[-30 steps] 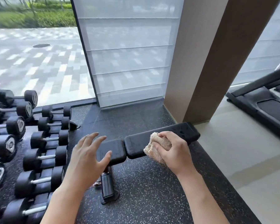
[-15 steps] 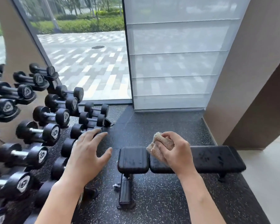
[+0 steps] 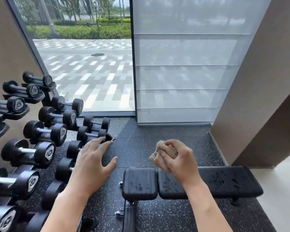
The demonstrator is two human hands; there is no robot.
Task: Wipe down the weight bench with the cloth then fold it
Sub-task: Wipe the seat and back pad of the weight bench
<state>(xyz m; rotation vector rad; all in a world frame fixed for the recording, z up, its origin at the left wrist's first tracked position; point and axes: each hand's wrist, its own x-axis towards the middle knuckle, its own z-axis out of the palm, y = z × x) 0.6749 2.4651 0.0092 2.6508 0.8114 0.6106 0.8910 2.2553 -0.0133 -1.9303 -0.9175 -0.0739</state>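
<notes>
The right hand (image 3: 179,160) has its fingers (image 3: 170,144) curled around a bunched, beige terry cloth (image 3: 162,155), and much of the cloth is hidden inside that grip; only a crumpled lump shows at the hand's left side. The hand and cloth sit over the rear edge of the black padded weight bench (image 3: 224,180), and whether the cloth touches the pad cannot be told. The bench lies crosswise on the dark speckled rubber floor (image 3: 137,148) and shows two pads: a short seat pad (image 3: 139,182) on the left and a long back pad running right, its middle covered by the right wrist. Dark wet-looking spots mark both pads. Beneath the seat pad the frame is mostly hidden and cut off by the bottom of the view.

The left hand (image 3: 92,163) hangs above the floor, left of the seat pad, fingers spread, straight and holding nothing.

Bare floor lies open behind the bench as far as the window (image 3: 90,72) and frosted panel (image 3: 182,81). To the right, the long pad ends close to a beige column (image 3: 258,97). On the left, rows of black dumbbells (image 3: 45,133) crowd a rack; more than a dozen show, several cut off by the left and bottom edges, so an exact count cannot be made.
</notes>
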